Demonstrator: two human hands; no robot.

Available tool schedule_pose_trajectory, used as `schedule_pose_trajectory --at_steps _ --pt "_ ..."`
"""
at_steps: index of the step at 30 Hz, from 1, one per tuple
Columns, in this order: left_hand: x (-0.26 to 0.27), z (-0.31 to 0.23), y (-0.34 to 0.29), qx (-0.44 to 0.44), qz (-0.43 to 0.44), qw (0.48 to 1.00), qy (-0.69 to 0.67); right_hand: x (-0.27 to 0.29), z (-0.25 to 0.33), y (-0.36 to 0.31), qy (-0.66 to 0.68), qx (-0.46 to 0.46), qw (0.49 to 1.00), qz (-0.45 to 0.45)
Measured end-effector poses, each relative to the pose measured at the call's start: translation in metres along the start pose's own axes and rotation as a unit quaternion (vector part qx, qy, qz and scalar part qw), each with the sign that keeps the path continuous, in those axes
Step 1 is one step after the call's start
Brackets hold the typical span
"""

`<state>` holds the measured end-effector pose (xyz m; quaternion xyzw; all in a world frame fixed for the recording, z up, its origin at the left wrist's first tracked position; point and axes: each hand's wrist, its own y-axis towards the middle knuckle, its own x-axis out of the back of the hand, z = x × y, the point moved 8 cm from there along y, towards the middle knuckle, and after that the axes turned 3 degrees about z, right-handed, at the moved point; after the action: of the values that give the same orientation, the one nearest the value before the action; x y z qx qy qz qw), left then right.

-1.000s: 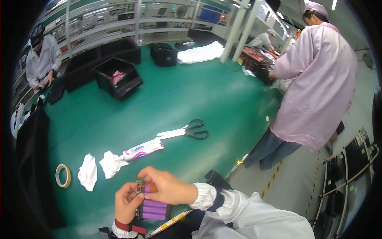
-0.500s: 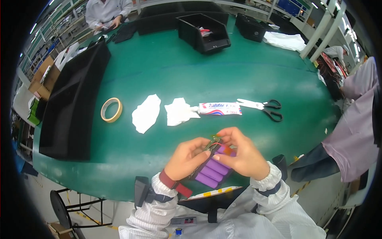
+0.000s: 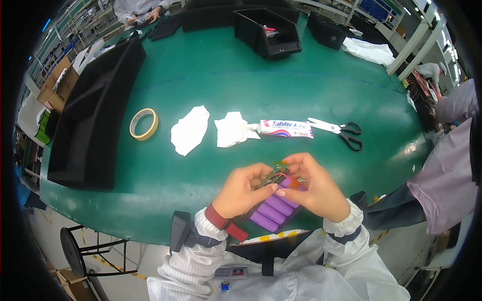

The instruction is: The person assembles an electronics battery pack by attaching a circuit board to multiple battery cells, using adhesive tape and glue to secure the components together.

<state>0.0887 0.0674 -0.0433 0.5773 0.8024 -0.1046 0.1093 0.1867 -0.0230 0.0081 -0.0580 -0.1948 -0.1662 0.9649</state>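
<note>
A battery pack [image 3: 275, 210] of several purple cylindrical cells is held between my hands near the table's front edge, tilted. Along its upper left side runs a green circuit board [image 3: 275, 175], with a red wire beside it. My left hand [image 3: 242, 189] grips the pack's left side, thumb on the edge by the board. From the right, my right hand [image 3: 317, 188] closes around the far end, its thumb on the cells and its fingertips by an orange-yellow piece of tape [image 3: 281, 163]. The undersides of the pack and several fingertips are hidden.
On the green table [image 3: 165, 90] lie a tape roll [image 3: 152, 131], white paper pieces [image 3: 190, 131], a glue tube [image 3: 286, 128] and black-handled scissors [image 3: 346, 134]. Black bins [image 3: 85, 120] stand left and far. A person in pink [image 3: 442, 185] is at right; another [image 3: 143, 11] sits opposite.
The view has shifted slightly, so the table things appear higher and further right. My hands still hold the battery pack, with the left thumb a little further over its edge.
</note>
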Motion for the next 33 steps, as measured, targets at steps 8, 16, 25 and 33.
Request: schedule_pose_trajectory --at_steps 8,16,25,33 --pt "0.0007 -0.0001 0.0004 0.019 0.008 1.0 0.011 -0.0024 -0.0039 0.0025 0.019 -0.045 0.999 0.025" --pt "0.0009 -0.0063 -0.0011 0.022 0.009 1.0 -0.014 -0.0051 -0.0034 0.003 0.042 -0.024 0.999 0.017" --pt "0.0004 -0.0038 -0.0007 0.026 0.004 1.0 -0.002 -0.0052 -0.0047 0.0012 0.053 -0.024 0.998 0.009" --pt "0.0029 -0.0007 -0.0013 0.036 0.016 0.999 0.032 -0.0067 -0.0015 0.0013 0.061 -0.029 0.998 0.015"
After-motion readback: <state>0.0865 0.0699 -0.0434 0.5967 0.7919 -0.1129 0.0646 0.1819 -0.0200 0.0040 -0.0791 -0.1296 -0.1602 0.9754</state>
